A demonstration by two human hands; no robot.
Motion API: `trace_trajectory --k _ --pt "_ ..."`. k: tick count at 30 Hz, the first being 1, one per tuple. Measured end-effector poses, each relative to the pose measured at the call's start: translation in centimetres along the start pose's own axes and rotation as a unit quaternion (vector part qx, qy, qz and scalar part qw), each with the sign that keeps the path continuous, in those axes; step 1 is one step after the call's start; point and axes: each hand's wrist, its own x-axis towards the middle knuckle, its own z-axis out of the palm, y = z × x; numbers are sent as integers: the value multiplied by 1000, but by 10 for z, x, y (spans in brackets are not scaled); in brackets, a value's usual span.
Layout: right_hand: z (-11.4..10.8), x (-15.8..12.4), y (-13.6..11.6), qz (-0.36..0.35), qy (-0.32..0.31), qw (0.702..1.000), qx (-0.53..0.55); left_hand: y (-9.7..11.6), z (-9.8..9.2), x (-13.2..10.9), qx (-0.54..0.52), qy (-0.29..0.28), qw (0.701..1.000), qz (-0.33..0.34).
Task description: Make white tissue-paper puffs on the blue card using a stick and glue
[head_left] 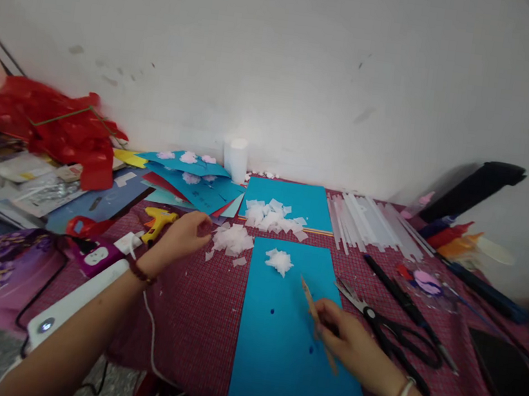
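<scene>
White wall (282,64) is seen behind, bare and scuffed, with a red checked tablecloth (200,319) spread below it. Open cloth is left only at the near left, between the left hand (186,234) and the table's front edge. The right side is crowded by black scissors (388,328), just beside the right hand (352,346), and by a row of white sticks (372,225) farther back. A blue sheet (282,356) is laid down the middle, reaching the front edge. A thin wooden stick (312,303) is clamped in the right hand over that sheet, its tip pointed toward a small white tissue tuft (279,262). The left hand is stretched to a pile of white tissue pieces (234,238), fingers bunched; whether a piece is pinched cannot be told. A yellow glue gun (159,220) is lying just left of it.
</scene>
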Motion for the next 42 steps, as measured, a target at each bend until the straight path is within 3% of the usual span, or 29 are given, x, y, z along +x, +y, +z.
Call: trace_trajectory --k 4,8,13,17,20,23,30,33,37,42 --pt "2 -5 -1 -4 -1 987 162 -6 18 10 -13 34 999 -6" --pt "-11 -12 -1 9 15 960 281 -1 14 14 -85 62 994 -31" --pt "-16 1 -5 -15 74 899 431 29 0 -6 -241 -10 970 -36" --pt "-1 23 -22 -63 96 914 388 60 14 -24 -411 -109 904 -31" --pt "11 34 -40 -124 73 918 370 82 33 -32 -409 -173 896 -12" --pt "22 42 -49 -137 87 918 362 97 50 -36 -389 -230 892 0" --pt "40 53 -38 -120 154 939 282 113 65 -25 -376 -179 908 -38" --pt "30 51 -30 -124 181 933 284 111 58 -6 -368 -199 908 -14" --pt "10 46 -16 -112 204 930 284 89 51 22 -354 -311 882 2" --pt "7 48 4 -95 225 938 246 65 71 32 -302 -399 866 15"
